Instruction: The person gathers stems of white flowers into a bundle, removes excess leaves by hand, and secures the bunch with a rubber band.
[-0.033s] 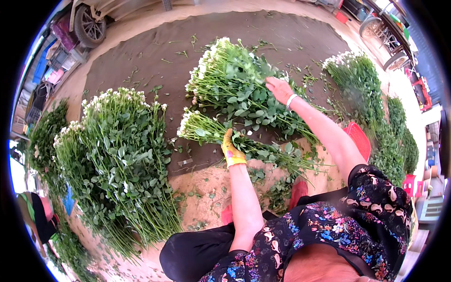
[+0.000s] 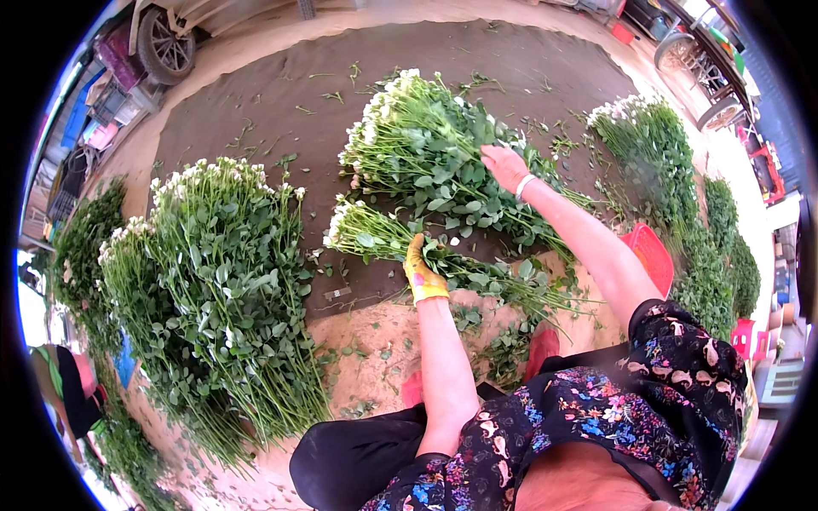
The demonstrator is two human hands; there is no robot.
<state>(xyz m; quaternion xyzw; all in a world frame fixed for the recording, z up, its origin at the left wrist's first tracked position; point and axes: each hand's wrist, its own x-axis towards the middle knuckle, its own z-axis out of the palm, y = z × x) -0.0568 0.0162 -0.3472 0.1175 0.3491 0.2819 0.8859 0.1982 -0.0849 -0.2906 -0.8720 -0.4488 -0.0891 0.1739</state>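
My left hand [image 2: 423, 270], in a yellow glove, is closed around a small bunch of white roses [image 2: 375, 234], with the blooms to the left and the leafy stems trailing right. My bare right hand [image 2: 504, 168], with a white band at the wrist, is at the right side of a larger heap of white roses [image 2: 426, 140]. Its fingers are closed on a rose stem among the leaves; the fingertips are partly hidden. The heap lies just beyond the small bunch, on a dark ground sheet [image 2: 247, 102].
Tall stacks of roses stand at left [image 2: 221, 281] and at right [image 2: 652, 149]. Beside my right forearm is a red plastic basket [image 2: 652, 255]. Cut leaves litter the sheet and the sandy floor [image 2: 366, 349]. A vehicle wheel [image 2: 166, 47] shows at far left.
My right hand has shifted very slightly, and the greenery beside it, blurred before, now looks sharper. My left hand keeps its hold on the small bunch.
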